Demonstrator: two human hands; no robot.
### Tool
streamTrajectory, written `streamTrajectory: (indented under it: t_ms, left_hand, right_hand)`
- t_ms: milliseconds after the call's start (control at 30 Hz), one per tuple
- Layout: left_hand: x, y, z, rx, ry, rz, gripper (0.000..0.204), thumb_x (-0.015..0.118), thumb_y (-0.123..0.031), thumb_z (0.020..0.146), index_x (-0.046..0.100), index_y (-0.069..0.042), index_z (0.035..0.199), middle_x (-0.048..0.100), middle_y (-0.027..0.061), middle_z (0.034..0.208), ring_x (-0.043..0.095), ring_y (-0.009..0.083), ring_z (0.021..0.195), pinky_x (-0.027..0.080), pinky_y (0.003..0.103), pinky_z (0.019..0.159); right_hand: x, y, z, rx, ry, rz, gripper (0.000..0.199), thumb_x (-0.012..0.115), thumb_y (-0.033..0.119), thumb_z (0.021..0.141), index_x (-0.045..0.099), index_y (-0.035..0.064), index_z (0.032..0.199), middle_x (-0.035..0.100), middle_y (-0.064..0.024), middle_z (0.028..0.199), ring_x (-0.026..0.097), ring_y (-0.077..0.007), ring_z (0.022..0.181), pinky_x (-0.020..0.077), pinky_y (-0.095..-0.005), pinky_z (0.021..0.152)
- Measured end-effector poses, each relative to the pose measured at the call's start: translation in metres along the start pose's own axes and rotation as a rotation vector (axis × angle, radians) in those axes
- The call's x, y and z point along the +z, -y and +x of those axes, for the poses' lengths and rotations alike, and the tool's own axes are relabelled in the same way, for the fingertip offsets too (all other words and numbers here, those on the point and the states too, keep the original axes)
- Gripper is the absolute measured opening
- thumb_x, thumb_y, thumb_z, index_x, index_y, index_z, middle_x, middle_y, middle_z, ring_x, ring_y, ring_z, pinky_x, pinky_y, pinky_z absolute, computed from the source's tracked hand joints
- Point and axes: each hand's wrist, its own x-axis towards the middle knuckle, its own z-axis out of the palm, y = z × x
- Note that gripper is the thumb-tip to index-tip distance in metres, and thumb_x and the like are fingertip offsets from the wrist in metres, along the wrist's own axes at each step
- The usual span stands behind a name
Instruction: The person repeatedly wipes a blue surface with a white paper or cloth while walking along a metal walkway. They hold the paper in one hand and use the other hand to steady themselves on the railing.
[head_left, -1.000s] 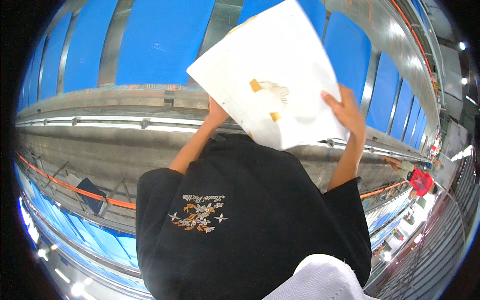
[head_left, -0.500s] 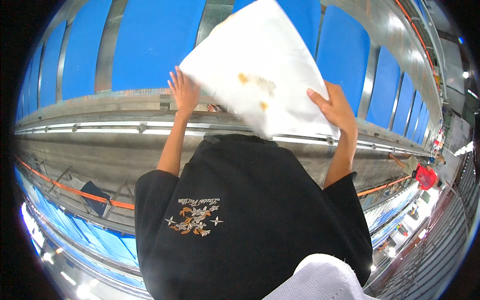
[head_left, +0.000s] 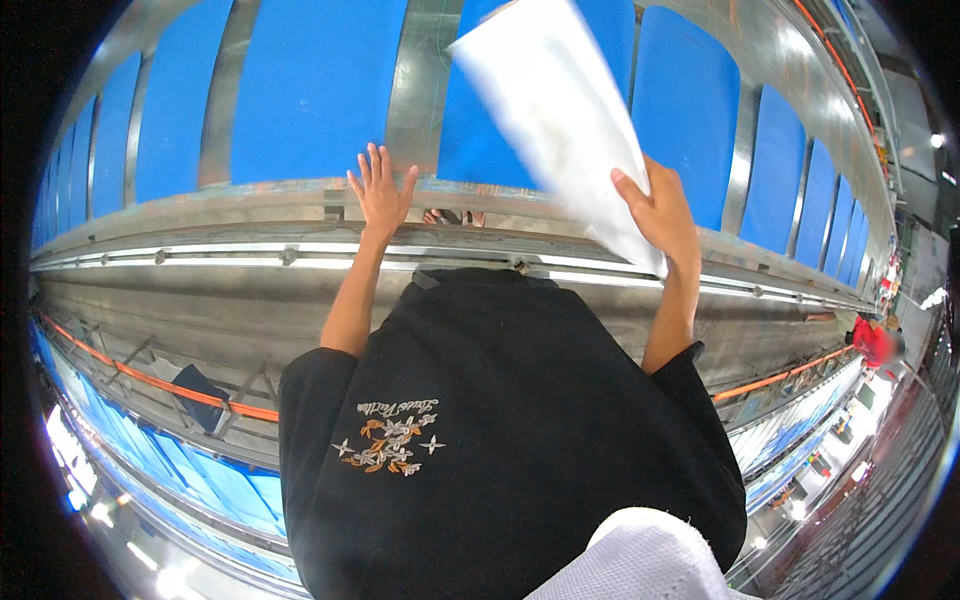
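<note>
within the right hand (head_left: 662,207) — white sheet (head_left: 562,120)

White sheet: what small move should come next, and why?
Probably bring the left hand across to steady the sheet: only the right hand grips it, by its right edge, the opposite edge looks blurred, and the left hand is empty, fingers spread, apart from it.

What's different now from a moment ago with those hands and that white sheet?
The left hand, partly hidden behind the thin white sheet at first, is now apart from it, open. The sheet's left edge swung rightward, so it looks narrower. The right hand still grips it; the flat blue panels stayed put.
</note>
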Motion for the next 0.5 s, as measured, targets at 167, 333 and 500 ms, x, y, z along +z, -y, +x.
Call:
streamTrajectory:
  t_ms: [167,333,500]
  left_hand:
    - [-0.004,0.003,0.006,-0.048,0.024,0.005,0.073,0.051,-0.051,0.094,0.040,0.001,0.145,0.032,0.0212,0.154,0.026,0.0426,0.144,0.008,0.067,0.113]
    - [0.001,0.007,-0.022,-0.042,-0.009,-0.008,0.071,0.051,-0.049,0.095,0.040,-0.001,0.146,0.032,0.0173,0.156,0.029,0.0369,0.144,0.009,0.066,0.114]
    - [-0.012,0.017,-0.029,0.027,-0.013,-0.010,0.065,0.055,-0.045,0.093,0.045,-0.004,0.142,0.043,0.0159,0.149,0.039,0.0339,0.138,0.015,0.063,0.114]
  right_hand:
    - [-0.052,-0.076,-0.001,0.058,-0.317,-0.229,0.044,0.060,0.023,0.089,0.059,0.0054,0.129,0.068,-0.0260,0.105,0.064,-0.0419,0.103,0.0478,-0.0456,0.092]
    - [-0.058,-0.063,0.012,0.346,-0.704,-0.529,0.050,0.058,0.015,0.086,0.056,0.0186,0.136,0.071,-0.0215,0.091,0.069,-0.0408,0.085,0.0533,-0.0505,0.076]
    - [0.013,-0.006,0.005,0.016,-0.060,-0.189,0.046,0.061,0.027,0.091,0.058,0.0028,0.129,0.068,-0.0257,0.104,0.066,-0.0405,0.095,0.0493,-0.0446,0.084]
